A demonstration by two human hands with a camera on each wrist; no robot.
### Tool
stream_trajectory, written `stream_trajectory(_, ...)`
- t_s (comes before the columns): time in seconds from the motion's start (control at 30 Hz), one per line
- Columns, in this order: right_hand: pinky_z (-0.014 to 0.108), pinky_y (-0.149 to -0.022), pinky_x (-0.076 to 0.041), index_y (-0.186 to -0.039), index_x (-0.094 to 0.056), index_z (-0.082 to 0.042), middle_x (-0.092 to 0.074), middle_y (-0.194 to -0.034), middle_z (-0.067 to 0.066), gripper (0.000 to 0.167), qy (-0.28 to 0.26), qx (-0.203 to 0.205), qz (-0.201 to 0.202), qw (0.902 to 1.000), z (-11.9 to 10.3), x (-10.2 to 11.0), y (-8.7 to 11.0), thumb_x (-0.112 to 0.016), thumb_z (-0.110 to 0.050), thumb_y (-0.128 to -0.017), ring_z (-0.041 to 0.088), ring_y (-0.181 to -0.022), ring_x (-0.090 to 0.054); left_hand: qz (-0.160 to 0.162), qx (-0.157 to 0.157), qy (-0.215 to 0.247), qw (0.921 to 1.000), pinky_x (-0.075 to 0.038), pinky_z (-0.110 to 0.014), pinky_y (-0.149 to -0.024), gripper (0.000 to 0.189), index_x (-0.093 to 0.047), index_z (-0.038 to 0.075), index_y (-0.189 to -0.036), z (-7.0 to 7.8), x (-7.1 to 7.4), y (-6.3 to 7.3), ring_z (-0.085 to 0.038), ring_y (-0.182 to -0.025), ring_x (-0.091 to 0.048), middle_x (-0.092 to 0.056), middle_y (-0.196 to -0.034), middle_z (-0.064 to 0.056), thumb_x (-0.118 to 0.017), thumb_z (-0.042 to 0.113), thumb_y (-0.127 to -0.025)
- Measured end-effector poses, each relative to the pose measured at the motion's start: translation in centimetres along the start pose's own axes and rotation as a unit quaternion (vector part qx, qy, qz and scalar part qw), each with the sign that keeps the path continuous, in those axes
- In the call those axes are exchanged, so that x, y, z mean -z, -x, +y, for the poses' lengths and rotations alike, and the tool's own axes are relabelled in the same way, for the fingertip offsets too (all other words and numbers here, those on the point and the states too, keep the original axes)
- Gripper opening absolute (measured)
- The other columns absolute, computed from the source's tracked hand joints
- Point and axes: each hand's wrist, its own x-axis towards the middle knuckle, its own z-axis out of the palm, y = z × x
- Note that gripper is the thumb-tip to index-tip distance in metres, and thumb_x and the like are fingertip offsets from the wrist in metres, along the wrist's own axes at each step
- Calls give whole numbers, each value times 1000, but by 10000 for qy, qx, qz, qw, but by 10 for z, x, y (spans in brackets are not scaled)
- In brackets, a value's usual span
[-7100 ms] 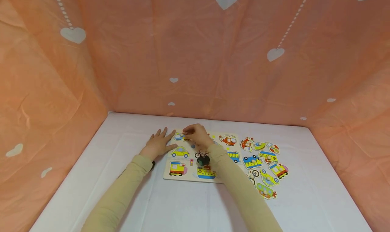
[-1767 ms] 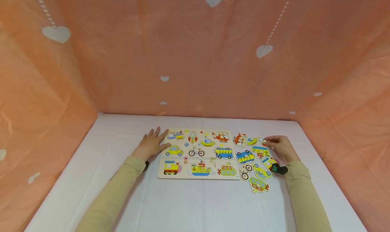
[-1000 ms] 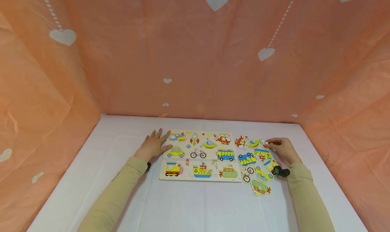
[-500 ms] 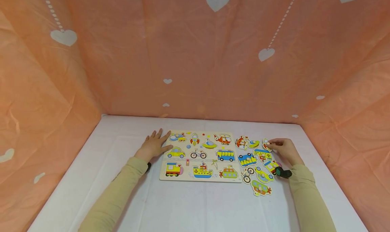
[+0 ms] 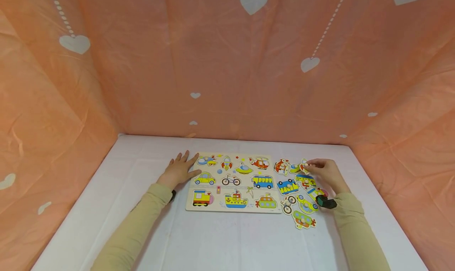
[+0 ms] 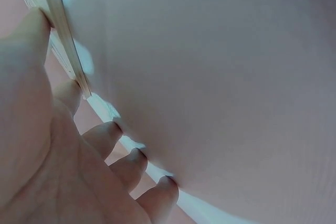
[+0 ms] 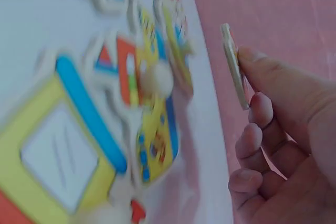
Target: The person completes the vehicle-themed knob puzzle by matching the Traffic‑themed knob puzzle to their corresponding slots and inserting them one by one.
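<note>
In the head view a wooden puzzle board (image 5: 213, 187) with printed vehicles lies mid-table; an airplane piece (image 5: 207, 160) with a knob sits at its upper left. My left hand (image 5: 176, 171) lies with spread fingers beside the board; in the left wrist view its thumb and a fingertip touch the board's edge (image 6: 65, 40). My right hand (image 5: 328, 173) pinches a rocket puzzle piece (image 5: 303, 166) above the loose pieces. The right wrist view shows that rocket edge-on between thumb and forefinger, clear of the table, its face mostly turned away.
Right of the board lie loose knobbed pieces: a helicopter (image 5: 281, 167), a flying saucer (image 5: 294, 168), a bus (image 5: 288, 187), a ship (image 5: 305, 180), a train (image 5: 313, 194), a bicycle (image 5: 288, 204), a car (image 5: 307, 204) and a submarine (image 5: 303, 219). Orange cloth hangs behind.
My right hand has gone from the board's upper left to the loose pieces, taken the rocket by its knob, lifted it and shifted slightly left. My left hand stays at the board's edge.
</note>
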Motion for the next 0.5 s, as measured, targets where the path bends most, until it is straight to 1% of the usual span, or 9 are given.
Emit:
stream_trajectory(0.17,26,-73,-47,-111,-67,2,-64,-100,13,47,-172,-3,49,9998,-14,-8,-1,-71,-38,-87,22,-89,-54,-6,17,19,10000,-10,-63,-109,75,-23,17,-153,-2,-1,-1,-49,-140,-7,-10,-155,-25,-53,51,-94)
stream_trajectory(0.37,26,-69,-48,-108,-69,0,-64,-94,11,41,-242,243,157,9993,-29,-19,-4,-72,-34,-86,20,-83,-55,-24,72,43,10000,-9,-62,-110,75,-22,18,-153,-2,-2,-1,-48,-140,-6,-9,-156,-23,-52,52,-94)
stream_trajectory(0.5,30,-69,-51,-108,-69,1,-65,-93,10,38,-389,308,135,9987,-37,-27,-5,-73,-31,-86,20,-83,-56,-4,66,45,10000,-9,-62,-110,75,-23,18,-153,-2,-2,-1,-47,-140,-7,-10,-156,-23,-53,52,-94)
